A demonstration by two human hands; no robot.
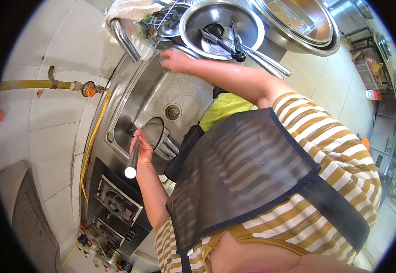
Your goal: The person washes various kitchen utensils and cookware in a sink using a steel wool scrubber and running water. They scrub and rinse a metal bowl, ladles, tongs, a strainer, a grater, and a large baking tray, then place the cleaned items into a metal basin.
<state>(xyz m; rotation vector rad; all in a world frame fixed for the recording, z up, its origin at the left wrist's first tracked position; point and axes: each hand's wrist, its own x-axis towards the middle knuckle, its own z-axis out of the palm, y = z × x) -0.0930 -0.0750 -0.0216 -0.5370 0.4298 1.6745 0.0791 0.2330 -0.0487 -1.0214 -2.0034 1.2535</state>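
My left hand (142, 147) is closed around the tubular handle of a metal kitchen utensil (132, 163) over the near-left part of the steel sink (187, 89). Its working end is partly hidden. Beside the fingers, a round mesh strainer (153, 133) rests in the sink near several metal pieces. Blurred, my right hand (174, 60) is at the sink's far edge, fingers bent; whether it holds anything cannot be told. A steel bowl (188, 20) beyond the right forearm holds a black ladle (214, 30) and tongs. The drain (172, 112) shows between the hands.
Stacked steel basins (331, 47) stand at the upper right. A cloth (129, 10) hangs over a metal pipe (125, 39) at the sink's back corner. A gas stove (116, 204) adjoins the sink, with a yellow hose (95, 143) along the wall. A yellow-green cloth (223, 107) lies against the apron.
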